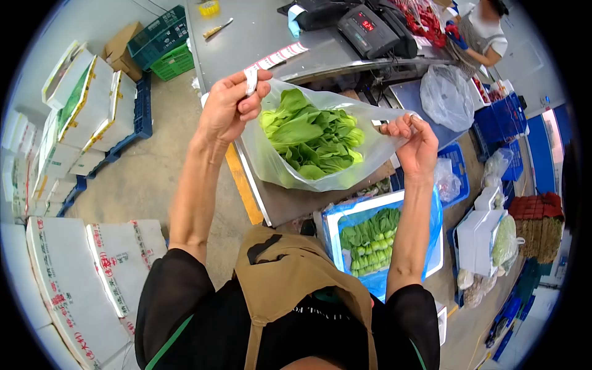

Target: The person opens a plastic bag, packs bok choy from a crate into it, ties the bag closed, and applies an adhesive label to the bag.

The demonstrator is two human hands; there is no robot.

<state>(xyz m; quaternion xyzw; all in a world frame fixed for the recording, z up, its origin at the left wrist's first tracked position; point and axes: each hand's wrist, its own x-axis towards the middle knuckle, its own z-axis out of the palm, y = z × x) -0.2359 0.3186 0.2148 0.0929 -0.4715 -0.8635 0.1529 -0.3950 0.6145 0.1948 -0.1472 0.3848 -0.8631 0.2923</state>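
Note:
A clear plastic bag [259, 157] full of leafy bok choy [302, 129] is stretched between my hands over the metal table. My left hand [234, 105] is closed on the bag's upper left edge, with a white strip across its fingers; I cannot tell whether this is gathered plastic or tape. At the bag's right edge, my right hand [414, 145] pinches the plastic between its fingers. Below it stands a white foam box [333, 231] lined with blue plastic, holding rows of more bok choy [370, 243].
A scale [369, 31] with a red display stands on the metal table [246, 21], near a strip of labels [277, 57]. White foam boxes [74, 290] are stacked at left. A co-worker [484, 37] with blue gloves stands at upper right, near blue crates [502, 120].

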